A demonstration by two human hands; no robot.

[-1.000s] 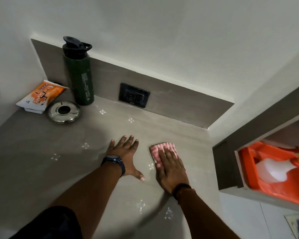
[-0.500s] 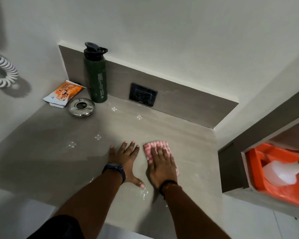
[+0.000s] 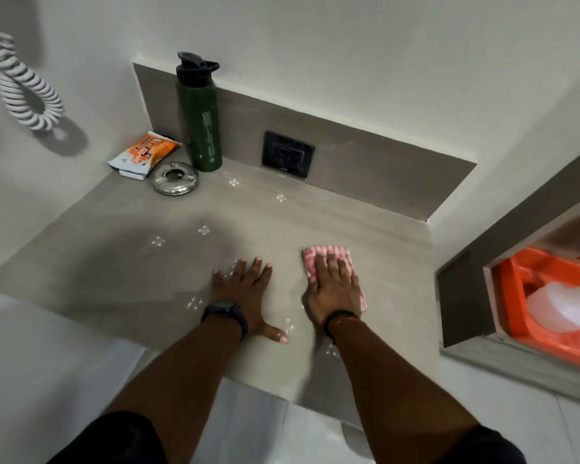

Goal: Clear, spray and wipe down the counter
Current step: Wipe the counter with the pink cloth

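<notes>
The grey counter (image 3: 114, 249) runs from the left wall to a side panel on the right, with wet spray spots glinting on it. My right hand (image 3: 335, 289) lies flat on a folded pink checked cloth (image 3: 329, 254), pressing it onto the counter at the right. My left hand (image 3: 245, 293), with a dark watch on the wrist, rests flat on the counter, fingers spread, holding nothing. At the back left stand a dark green bottle (image 3: 200, 118), a round steel ashtray (image 3: 176, 178) and an orange and white packet (image 3: 144, 154).
A black wall socket (image 3: 288, 154) sits in the grey backsplash. A white coiled cord (image 3: 21, 88) hangs on the left wall. On the right, a niche holds an orange tray (image 3: 516, 296) with a white spray bottle (image 3: 563, 306) in it. The counter's front edge is near my forearms.
My right hand has slid the cloth to the right, away from my left hand. The left hand has stayed planted. The view has pulled back, showing more of the counter's front edge.
</notes>
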